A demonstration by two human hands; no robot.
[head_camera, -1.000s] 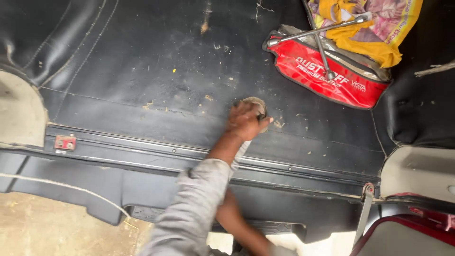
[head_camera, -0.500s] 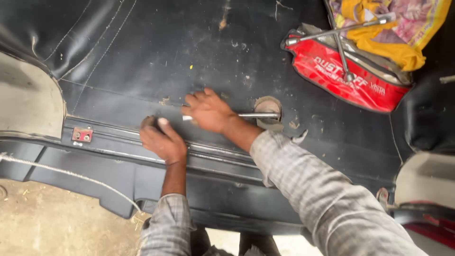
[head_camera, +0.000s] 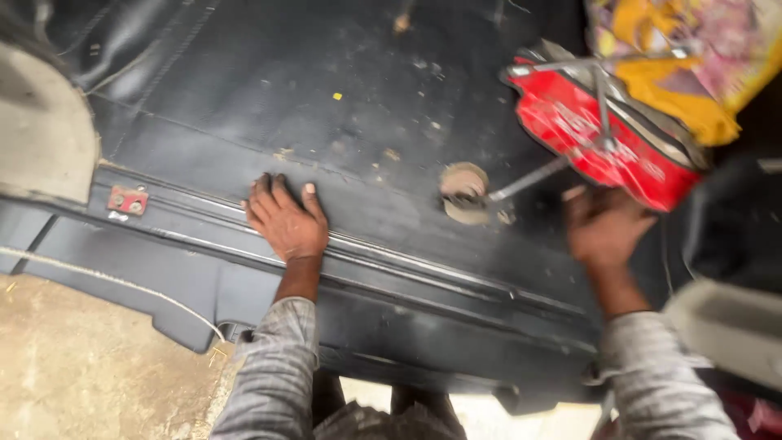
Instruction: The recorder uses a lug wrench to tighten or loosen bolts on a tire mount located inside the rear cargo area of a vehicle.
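My left hand (head_camera: 285, 222) lies flat, fingers spread, on the black sill (head_camera: 423, 269) of a vehicle's rear floor and holds nothing. My right hand (head_camera: 607, 226) is blurred, just below the lower edge of a red pouch (head_camera: 595, 138). Its fingers look curled; I cannot tell whether they grip anything. A thin metal rod (head_camera: 529, 178) slants from a round tan-rimmed hole (head_camera: 463, 192) in the floor up towards the pouch, ending close to my right hand.
A metal cross wrench (head_camera: 601, 90) lies on the red pouch, with yellow and patterned cloth (head_camera: 692, 65) behind it. A small red bracket (head_camera: 128, 200) sits on the sill at the left. Sandy ground (head_camera: 81, 367) lies below. Pale body panels flank both sides.
My right hand has left the rod by the hole and swung right to the red pouch. My left hand has opened flat on the sill. The view has shifted left.
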